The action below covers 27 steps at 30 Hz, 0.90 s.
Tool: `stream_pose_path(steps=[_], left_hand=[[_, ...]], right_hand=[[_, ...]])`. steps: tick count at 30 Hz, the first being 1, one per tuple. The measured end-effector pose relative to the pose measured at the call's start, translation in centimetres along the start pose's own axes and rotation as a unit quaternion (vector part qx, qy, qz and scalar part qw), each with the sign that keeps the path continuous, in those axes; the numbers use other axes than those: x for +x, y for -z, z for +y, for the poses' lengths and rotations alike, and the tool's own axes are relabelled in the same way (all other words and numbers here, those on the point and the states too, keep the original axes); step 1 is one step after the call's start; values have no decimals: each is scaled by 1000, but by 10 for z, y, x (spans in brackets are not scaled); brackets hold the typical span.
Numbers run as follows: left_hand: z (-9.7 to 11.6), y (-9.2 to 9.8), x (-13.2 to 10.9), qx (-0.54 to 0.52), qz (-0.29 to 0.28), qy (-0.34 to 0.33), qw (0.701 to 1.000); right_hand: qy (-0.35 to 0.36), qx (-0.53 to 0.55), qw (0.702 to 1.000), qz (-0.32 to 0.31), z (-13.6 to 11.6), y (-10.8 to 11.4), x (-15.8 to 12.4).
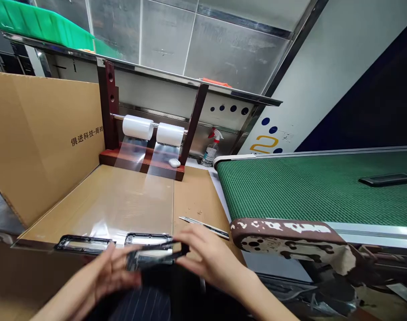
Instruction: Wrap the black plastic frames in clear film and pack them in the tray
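A narrow black rectangular plastic frame with an open or clear middle is held near the table's front edge, tilted and blurred by motion. My right hand pinches its right end between thumb and fingers. At its left end, the curled fingers of my left hand close round the frame, though blur hides the exact contact. Two similar frames lie on the film-covered cardboard: a left frame just beyond my left hand, and a middle frame partly hidden behind the held one.
Two rolls of clear film hang on a stand, their strips running down toward the cardboard. A utility knife lies beyond my right hand. A spray bottle stands behind. On the right, a green conveyor belt carries a black part.
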<state>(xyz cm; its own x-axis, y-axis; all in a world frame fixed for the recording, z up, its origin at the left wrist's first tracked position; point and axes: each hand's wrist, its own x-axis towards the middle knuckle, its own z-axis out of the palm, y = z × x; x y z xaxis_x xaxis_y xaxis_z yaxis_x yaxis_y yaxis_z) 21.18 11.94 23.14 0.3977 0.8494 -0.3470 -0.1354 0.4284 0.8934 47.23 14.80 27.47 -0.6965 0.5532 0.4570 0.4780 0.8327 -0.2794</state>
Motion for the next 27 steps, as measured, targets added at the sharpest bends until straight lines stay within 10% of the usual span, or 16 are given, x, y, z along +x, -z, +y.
stream_pose_path(steps=[3, 11, 19, 27], left_hand=[[28, 15, 34, 22, 117, -87, 989], [47, 34, 116, 37, 91, -57, 994], [49, 36, 99, 39, 40, 3, 998], [54, 30, 93, 52, 32, 21, 998]], right_hand=[[-141, 22, 988, 66, 28, -11, -8], [-214, 277, 933, 85, 65, -51, -10], [-219, 362, 900, 103, 52, -52, -8], [-279, 208, 931, 112, 51, -49, 4]])
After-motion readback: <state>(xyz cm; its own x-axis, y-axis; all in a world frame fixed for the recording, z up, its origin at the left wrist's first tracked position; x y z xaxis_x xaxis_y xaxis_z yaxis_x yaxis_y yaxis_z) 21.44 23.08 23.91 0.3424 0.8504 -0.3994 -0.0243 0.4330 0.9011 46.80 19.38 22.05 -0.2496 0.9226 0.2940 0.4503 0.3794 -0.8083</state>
